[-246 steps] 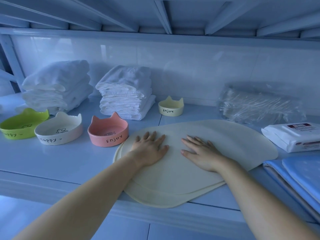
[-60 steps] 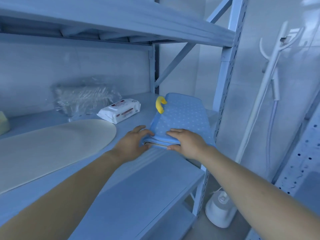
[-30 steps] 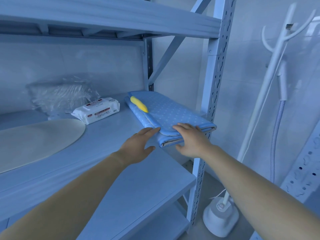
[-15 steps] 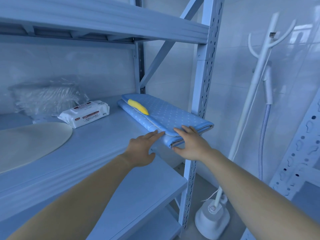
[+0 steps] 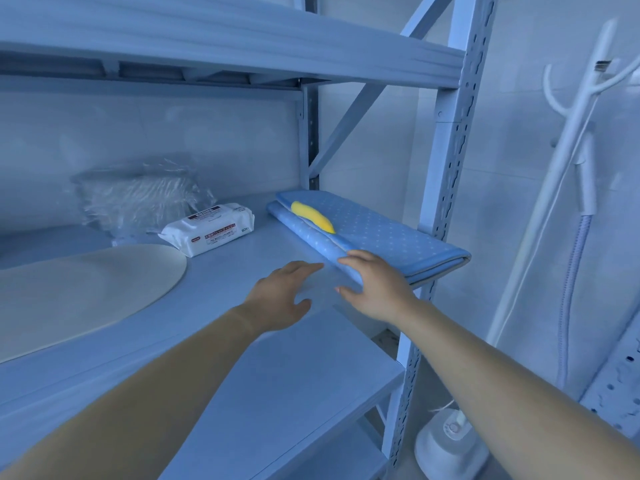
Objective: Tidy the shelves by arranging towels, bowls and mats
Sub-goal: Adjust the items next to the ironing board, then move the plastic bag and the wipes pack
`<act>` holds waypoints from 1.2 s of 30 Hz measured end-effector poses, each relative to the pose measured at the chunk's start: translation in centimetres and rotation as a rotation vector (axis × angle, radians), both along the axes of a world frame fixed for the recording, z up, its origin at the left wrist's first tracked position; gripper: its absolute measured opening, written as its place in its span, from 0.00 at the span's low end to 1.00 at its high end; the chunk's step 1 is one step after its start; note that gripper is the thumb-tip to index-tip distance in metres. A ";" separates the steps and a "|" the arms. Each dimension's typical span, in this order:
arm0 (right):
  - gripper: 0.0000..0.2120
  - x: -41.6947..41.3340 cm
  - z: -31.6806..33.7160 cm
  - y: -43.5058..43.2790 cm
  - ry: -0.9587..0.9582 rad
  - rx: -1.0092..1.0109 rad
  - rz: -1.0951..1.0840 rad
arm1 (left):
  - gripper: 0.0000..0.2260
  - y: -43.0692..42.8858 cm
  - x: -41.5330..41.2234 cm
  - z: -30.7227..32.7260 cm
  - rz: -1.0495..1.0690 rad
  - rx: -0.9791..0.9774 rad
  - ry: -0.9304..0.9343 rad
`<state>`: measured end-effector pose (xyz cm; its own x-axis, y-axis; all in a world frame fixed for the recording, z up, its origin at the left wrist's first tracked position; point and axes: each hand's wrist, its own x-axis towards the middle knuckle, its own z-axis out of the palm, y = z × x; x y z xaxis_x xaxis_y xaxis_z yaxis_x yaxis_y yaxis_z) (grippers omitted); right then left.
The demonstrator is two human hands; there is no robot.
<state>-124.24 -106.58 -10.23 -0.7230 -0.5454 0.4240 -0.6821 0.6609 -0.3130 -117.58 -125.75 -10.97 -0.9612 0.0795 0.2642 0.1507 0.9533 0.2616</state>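
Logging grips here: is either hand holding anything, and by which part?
Nothing is gripped. The right hand rests open on the near corner of the folded blue mat; the left hand is open beside it.

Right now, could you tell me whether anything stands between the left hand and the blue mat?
Nothing visible does: the left hand is beside the blue mat over bare shelf, and the right hand touches its near corner.

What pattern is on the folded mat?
The folded mat is blue with small pale dots; head view.
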 end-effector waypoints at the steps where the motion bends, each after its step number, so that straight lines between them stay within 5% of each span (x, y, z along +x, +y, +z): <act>1: 0.25 0.1 0.1 -0.9 -0.006 -0.003 0.011 | 0.28 -1.0 0.2 0.2 0.015 0.001 0.000; 27: 0.22 -2.4 0.8 -25.5 -0.045 0.074 0.118 | 0.22 -26.2 0.4 2.1 0.175 0.069 0.152; 36: 0.28 -7.4 1.0 -27.9 -0.039 0.059 0.146 | 0.42 -26.4 -4.7 2.4 0.372 0.066 -0.001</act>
